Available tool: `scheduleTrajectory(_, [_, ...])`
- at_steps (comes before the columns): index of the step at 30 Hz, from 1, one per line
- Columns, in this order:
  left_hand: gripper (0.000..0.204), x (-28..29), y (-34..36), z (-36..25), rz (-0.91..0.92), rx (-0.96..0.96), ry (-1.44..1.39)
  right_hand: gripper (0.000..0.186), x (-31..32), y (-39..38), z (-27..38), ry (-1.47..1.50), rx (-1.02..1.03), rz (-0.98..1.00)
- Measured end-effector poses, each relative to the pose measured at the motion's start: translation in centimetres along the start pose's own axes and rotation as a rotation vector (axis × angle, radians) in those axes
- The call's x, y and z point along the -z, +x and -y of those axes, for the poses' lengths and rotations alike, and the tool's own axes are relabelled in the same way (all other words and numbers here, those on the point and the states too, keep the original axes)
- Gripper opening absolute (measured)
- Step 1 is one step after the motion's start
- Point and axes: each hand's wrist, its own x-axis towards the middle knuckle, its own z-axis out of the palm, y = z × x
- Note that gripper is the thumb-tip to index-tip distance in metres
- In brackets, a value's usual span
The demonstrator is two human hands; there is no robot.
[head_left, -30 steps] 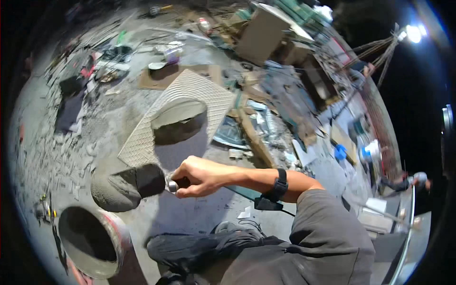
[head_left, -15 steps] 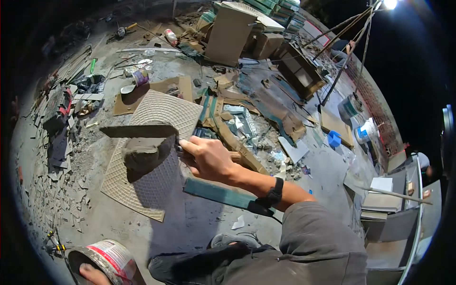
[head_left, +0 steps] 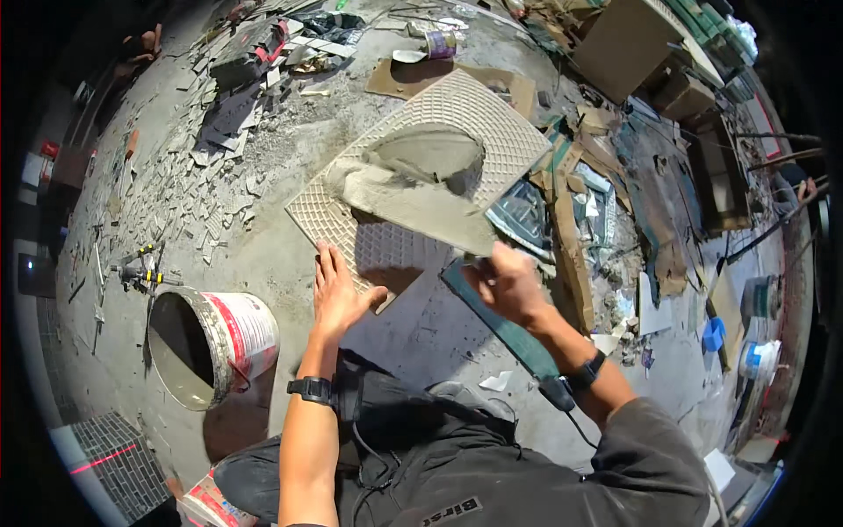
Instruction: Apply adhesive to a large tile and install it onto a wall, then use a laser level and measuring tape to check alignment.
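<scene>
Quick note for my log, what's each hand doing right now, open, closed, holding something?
Left hand: open, spread at the near corner of the tile.
Right hand: closed, holding a trowel over the tile.

Right fingers (head_left: 507, 261) gripping trowel (head_left: 430, 211), mortar (head_left: 439, 154) on tile (head_left: 502, 127)

Purple tub (head_left: 442, 45), brown cardboard (head_left: 386, 81), pale shards (head_left: 211, 195)

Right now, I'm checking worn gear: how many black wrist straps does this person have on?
2: one black wrist strap behind the left hand at the grid-backed tile, a second strap behind the right hand holding the trowel.
</scene>
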Motion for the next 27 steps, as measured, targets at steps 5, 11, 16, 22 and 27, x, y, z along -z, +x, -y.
scheduleTrajectory(5, [0.137,-0.1,0.2,1.7,0.052,-0.002,-0.023,0.022,-8.2,-2.3,-4.3,-0.122,0.029,-0.070])
scheduleTrajectory(11, [0.139,0.1,0.2,3.4,0.074,-0.095,-0.095,0.024,-15.7,-4.3,-9.7,-0.281,0.034,-0.105])
scheduleTrajectory(16, [0.135,0.0,0.2,3.3,0.054,-0.110,-0.163,0.033,-19.7,-6.4,-12.7,-0.358,0.009,-0.070])
scheduleTrajectory(22, [0.134,0.6,0.3,2.6,0.077,-0.066,-0.082,0.043,-18.9,-14.4,-17.8,-0.171,-0.405,0.257])
scheduleTrajectory(27, [0.138,0.9,0.5,2.0,0.098,0.003,-0.082,0.027,-9.3,-24.1,-17.1,-0.202,-0.252,0.149])
